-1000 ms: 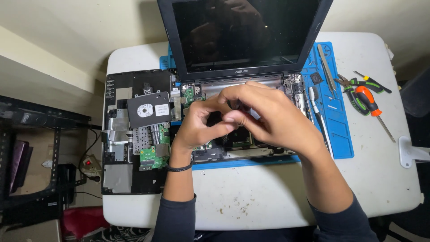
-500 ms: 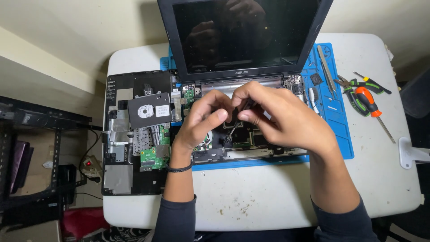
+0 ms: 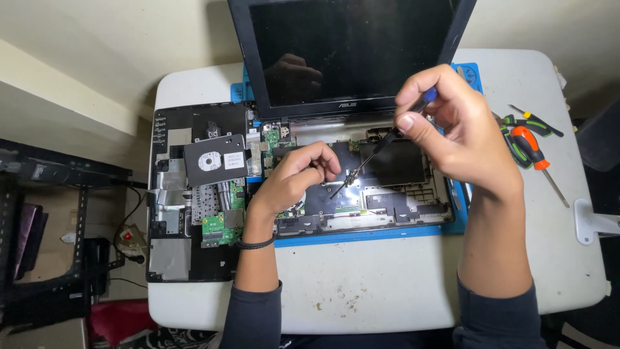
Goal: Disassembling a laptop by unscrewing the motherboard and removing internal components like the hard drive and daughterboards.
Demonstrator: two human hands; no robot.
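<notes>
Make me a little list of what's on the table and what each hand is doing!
Table: white table with a blue mat
Middle: opened laptop, screen up and dark
Right hand: holds a screwdriver, tip down on the laptop's insides
Left hand: rests on the laptop's insides
Left side: removed black cover
Right side: spare screwdrivers

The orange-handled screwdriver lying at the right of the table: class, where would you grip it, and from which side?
Grip the orange-handled screwdriver by its thick orange handle, coming from above. It lies flat with the thin metal shaft pointing toward the table's right edge; the green-handled tools crowd its far side, so approach from the near side.
</notes>
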